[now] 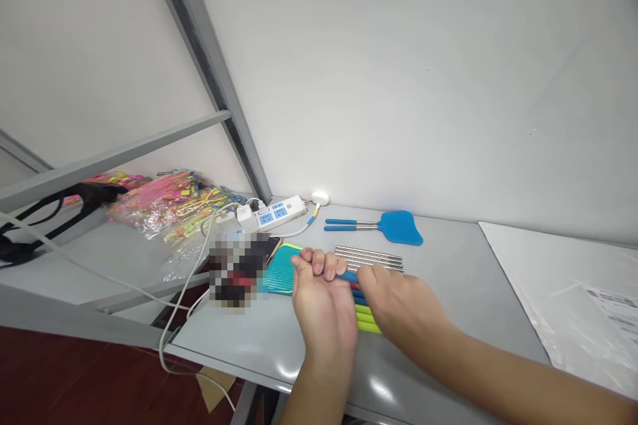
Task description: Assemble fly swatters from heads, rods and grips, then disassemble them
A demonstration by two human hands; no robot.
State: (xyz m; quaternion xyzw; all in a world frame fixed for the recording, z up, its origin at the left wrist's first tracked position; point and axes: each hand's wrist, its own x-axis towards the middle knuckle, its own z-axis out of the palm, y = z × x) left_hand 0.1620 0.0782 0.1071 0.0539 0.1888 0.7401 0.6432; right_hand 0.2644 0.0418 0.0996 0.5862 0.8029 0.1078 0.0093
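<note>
My left hand [323, 302] is palm up, its fingers curled round a blue handle grip [348, 275]. My right hand [399, 302] closes on the same grip from the other side, so only a short stretch of blue shows between them. Below and behind the hands lie several coloured handle grips [366, 317], yellow-green, blue and red, partly covered. Several thin metal rods [369, 257] lie side by side just beyond. Farther back are two blue-handled fly swatters [400, 227], their heads overlapping. A teal mesh swatter head [280, 270] lies left of my left hand.
A white power strip [280, 212] with plugs and cables stands at the back left. Bagged colourful items [169, 202] fill the left shelf, near a grey metal frame [209, 60]. White plastic packaging [563, 305] covers the table's right side. A blurred patch [239, 272] hides some items.
</note>
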